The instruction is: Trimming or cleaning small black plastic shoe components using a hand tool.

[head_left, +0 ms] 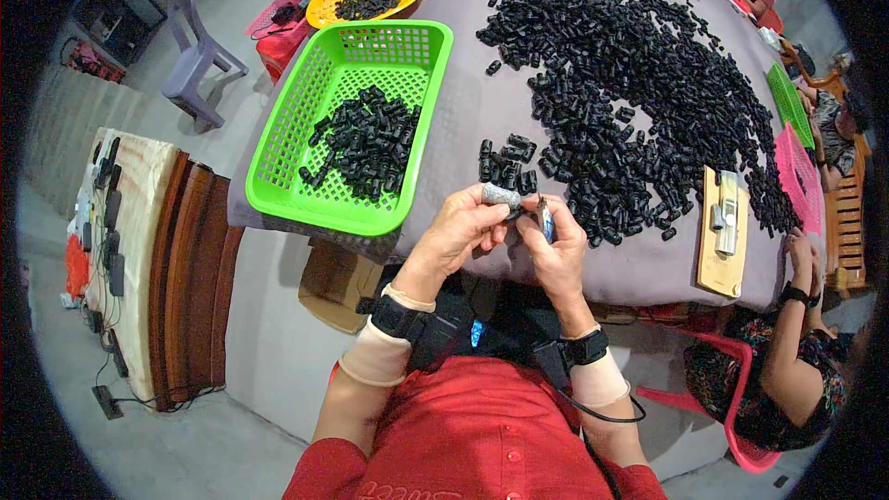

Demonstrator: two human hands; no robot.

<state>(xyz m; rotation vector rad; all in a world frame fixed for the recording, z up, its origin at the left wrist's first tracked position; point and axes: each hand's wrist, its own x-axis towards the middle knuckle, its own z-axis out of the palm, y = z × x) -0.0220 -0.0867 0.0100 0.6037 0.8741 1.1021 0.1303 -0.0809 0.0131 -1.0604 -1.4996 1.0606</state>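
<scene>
- Grey cloth covers the table, strewn with a broad heap of small black plastic parts.
- Green basket at the table's near left corner holds a loose pile of black parts; an orange bowl behind it holds more.
- Left hand pinches a small grey cylinder between thumb and fingertips, at the table's near edge.
- Right hand, fingers curled, grips a thin metal tool upright, just beside the cylinder.

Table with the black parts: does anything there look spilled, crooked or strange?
Nothing stands out. The big heap of black parts spreads loose over the grey cloth, but none is seen off the table. The green basket sits a little askew, overhanging the table edge. Both hands, left and right, hold small pieces.
</scene>
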